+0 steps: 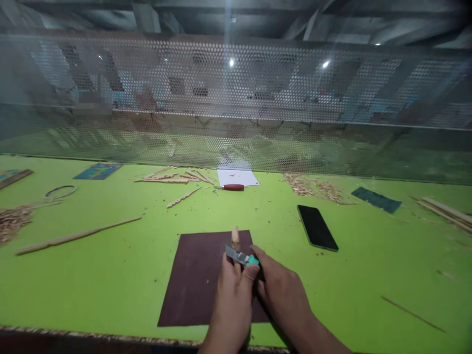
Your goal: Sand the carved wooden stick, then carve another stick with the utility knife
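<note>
- One short wooden stick (235,237) stands nearly upright above the brown sheet; our left hand (232,290) has its fingers closed around it.
- One green-and-black knife (252,261) is gripped in our right hand (285,285), its single blade crossing the stick; our left thumb lies against the handle.
- One brown sheet (193,280) lies beneath both our hands.
- One dark phone (317,227) sits to our right; one red-handled tool (234,187) lies ahead, by one white paper (247,178).
- Several carved wooden pieces (162,180) overlap, too tangled for us to count; one wavy piece (183,197) lies apart.
- Two heaps of shavings (313,188) flank them.
- One lime-green table (110,280) carries everything we see lying about; one perforated screen (206,88) rises behind, beneath grey beams.
</note>
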The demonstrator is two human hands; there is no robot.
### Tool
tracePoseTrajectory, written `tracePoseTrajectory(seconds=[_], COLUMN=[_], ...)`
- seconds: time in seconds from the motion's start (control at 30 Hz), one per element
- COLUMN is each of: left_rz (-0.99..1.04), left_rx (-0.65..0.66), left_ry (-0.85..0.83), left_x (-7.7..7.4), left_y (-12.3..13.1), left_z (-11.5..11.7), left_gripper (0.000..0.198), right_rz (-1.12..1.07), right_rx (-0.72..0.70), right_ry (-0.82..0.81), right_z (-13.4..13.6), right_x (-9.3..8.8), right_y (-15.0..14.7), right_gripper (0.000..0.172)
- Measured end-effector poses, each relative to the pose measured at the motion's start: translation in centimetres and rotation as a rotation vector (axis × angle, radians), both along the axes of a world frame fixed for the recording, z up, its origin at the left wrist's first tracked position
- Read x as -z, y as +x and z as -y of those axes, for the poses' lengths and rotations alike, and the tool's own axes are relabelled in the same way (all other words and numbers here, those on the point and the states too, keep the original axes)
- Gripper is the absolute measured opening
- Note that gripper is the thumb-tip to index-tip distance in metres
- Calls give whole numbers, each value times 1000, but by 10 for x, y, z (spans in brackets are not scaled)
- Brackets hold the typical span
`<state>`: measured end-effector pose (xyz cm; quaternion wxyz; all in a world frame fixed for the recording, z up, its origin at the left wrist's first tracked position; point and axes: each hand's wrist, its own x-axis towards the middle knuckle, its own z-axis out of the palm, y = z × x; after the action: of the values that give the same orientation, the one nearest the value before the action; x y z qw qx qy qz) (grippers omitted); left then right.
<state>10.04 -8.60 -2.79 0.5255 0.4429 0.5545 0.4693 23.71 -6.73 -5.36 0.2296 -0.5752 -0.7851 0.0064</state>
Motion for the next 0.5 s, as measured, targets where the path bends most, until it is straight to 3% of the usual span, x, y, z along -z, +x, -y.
tracePoseTrajectory(seconds=[0.2,0.5], left_rz=[-28,-49], left_rx=[-89,-60], left_ry=[16,15], left_x=[2,-4], left_y=[21,26], left_z=[-3,-6], left_gripper=[47,42], right_rz=[-70,-189], right_rx=[31,114], right_ry=[-14,-116], right_z=[-2,-6], right_x=[-1,-9], right_y=[3,7], right_gripper=[45,45])
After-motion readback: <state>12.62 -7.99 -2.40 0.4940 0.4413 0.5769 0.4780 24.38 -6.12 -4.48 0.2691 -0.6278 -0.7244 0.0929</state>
